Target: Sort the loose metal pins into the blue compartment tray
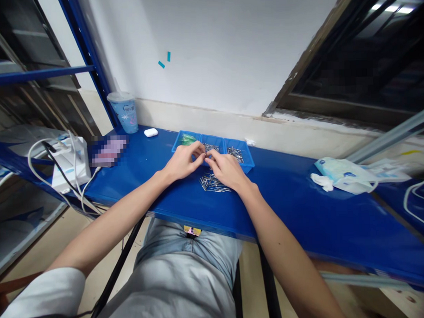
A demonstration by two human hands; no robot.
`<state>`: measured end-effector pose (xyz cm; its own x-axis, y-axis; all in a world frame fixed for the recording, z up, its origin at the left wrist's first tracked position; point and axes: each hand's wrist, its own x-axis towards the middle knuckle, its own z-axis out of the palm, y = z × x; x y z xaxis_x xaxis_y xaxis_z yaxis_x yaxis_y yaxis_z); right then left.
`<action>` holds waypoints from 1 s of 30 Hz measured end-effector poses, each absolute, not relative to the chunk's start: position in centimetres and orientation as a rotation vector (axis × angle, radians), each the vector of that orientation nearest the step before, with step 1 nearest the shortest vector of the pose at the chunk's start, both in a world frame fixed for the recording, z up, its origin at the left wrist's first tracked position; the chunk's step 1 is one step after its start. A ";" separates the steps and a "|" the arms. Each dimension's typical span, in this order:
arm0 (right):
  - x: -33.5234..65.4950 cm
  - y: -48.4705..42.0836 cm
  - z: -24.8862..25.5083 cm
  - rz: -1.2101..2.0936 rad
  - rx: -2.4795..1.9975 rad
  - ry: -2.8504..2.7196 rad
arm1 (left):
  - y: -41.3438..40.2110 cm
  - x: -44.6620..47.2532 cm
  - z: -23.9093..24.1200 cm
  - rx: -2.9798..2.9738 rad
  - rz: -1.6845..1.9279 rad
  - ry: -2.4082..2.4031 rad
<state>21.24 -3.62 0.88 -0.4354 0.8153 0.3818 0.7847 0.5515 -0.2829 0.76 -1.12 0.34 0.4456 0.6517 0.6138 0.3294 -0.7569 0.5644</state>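
My left hand (184,161) and my right hand (227,167) meet fingertip to fingertip over the front of a blue divided bin (249,166). Both are closed in a pinch; whatever lies between the fingers is too small to make out. Just below them on the tabletop is a loose pile of thin metal pins (214,183), partly under my right hand. The bin's right compartment holds more metal pieces (235,153), and the middle one holds similar small parts (211,148). In the left compartment lies something green and shiny (187,140), partly hidden by my left hand.
On the blue table (286,207), a lidded cup (124,113), a white earbud case (151,132), a blurred-out phone-like item (110,151) and a power strip (71,164) with cables stand left. A wipes pack (344,174) and crumpled tissue (322,182) lie right. A wall rises behind.
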 end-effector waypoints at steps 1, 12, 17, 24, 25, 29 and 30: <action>21.3 -3.6 0.8 0.072 -1.293 -2.314 | -1.1 0.8 0.3 2.342 1.228 0.822; 21.4 -3.4 0.4 0.010 -1.265 -2.281 | -0.8 0.6 0.1 2.358 1.165 0.804; 21.4 -3.3 0.2 -0.004 -1.243 -2.269 | -0.8 0.6 0.2 2.358 1.140 0.807; 21.6 -3.2 0.0 -0.022 -1.170 -2.238 | -0.7 0.4 0.2 2.333 1.113 0.823; 21.6 -3.2 0.1 -0.023 -1.151 -2.229 | -0.6 0.4 0.2 2.336 1.105 0.828; 21.5 -3.3 0.3 0.002 -1.087 -2.191 | -0.7 0.4 0.2 2.369 1.059 0.852; 21.5 -3.3 0.3 0.015 -1.069 -2.187 | -0.7 0.4 0.2 2.380 1.050 0.857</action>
